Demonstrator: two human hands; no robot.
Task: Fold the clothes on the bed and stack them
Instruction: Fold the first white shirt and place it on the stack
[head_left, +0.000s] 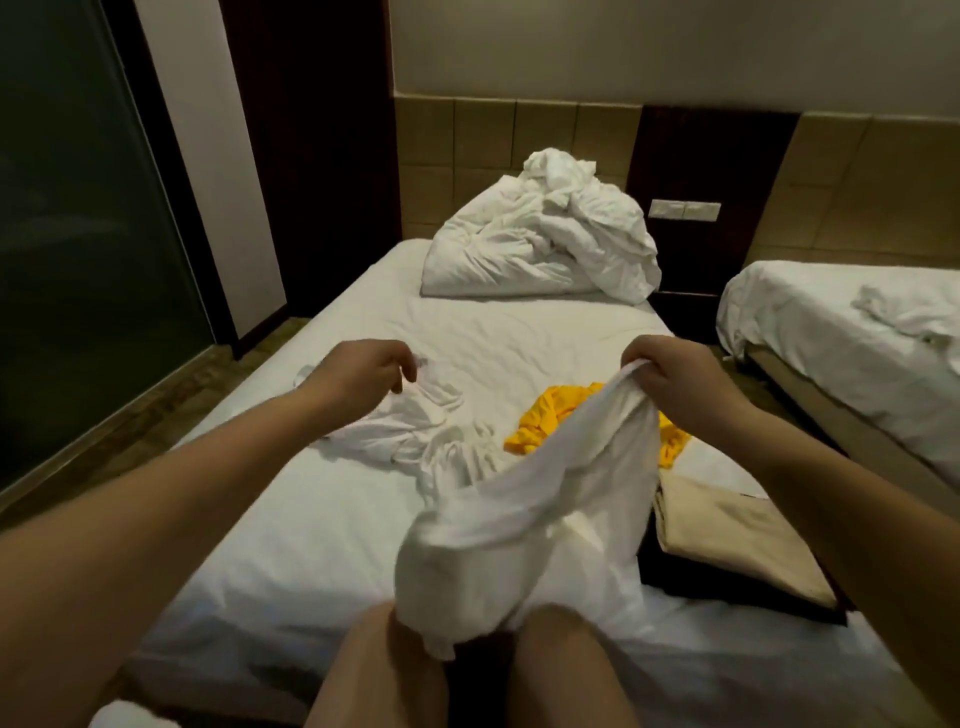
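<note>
The right hand (670, 379) is gripping one bunched edge of a white garment (519, 519), which is hanging above the foot edge of the bed (311, 545) and trailing down to the person's knees. The left hand (363, 371) is hovering, fingers loosely curled and holding nothing, over a crumpled white garment (395, 431) near the bed's left edge. A yellow garment (550, 415) is lying mid-bed, partly behind the hanging cloth. A folded beige piece (727, 540) is resting on a folded dark piece (727, 592) at the right edge. Judged good practice: the free hand taking the matching corner, so the cloth is hanging flat before folding.
</note>
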